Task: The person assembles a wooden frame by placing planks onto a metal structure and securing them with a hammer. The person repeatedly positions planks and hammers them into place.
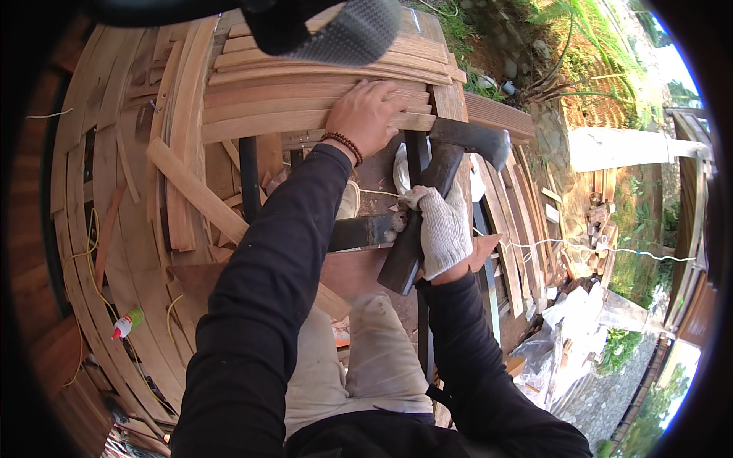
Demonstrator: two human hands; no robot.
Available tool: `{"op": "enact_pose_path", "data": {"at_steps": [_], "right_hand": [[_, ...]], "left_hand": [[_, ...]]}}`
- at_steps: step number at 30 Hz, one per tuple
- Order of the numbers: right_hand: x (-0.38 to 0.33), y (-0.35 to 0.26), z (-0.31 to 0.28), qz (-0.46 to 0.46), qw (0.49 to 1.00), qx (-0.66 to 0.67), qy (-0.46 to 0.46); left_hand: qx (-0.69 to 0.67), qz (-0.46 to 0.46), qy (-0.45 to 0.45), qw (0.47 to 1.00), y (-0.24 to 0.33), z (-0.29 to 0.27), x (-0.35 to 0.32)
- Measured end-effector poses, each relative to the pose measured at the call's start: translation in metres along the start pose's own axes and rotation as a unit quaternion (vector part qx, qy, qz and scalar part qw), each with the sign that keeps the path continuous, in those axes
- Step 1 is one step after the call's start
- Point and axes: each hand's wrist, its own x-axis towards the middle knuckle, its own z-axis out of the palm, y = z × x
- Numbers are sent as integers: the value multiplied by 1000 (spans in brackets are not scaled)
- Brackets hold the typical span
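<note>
Outdoors, curved slats (305, 99) are pressed flat by the spread left hand (366, 114) — just right, a dark-handled axe (435, 183) is clenched by the gloved right hand (443, 229); glue bottle (126, 322) well left.

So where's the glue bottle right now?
The glue bottle lies at lower left in the head view, on the curved wooden slats, left of the person's left sleeve and well away from both hands.

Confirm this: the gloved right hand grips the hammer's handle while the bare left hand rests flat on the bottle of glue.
Not quite. In the head view the bare left hand rests flat on the stacked wooden slats, not the bottle of glue, which lies apart lower left. The gloved right hand does grip the hammer.
</note>
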Motion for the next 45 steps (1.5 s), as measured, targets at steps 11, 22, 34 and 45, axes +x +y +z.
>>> {"op": "enact_pose_path", "data": {"at_steps": [11,22,34,45], "right_hand": [[-10,-24,6,16,998,55,41],[1,-38,1,-8,1000,2,0],[0,-94,-59,38,994,-100,5],[56,-131,-88,61,911,-368,-174]], "left_hand": [[7,-10,-2,1000,0,3,-1],[-2,-4,10,1000,-1,9,-1],[124,92,114,981,19,29,1],[103,93,129,982,27,30,-6]]}}
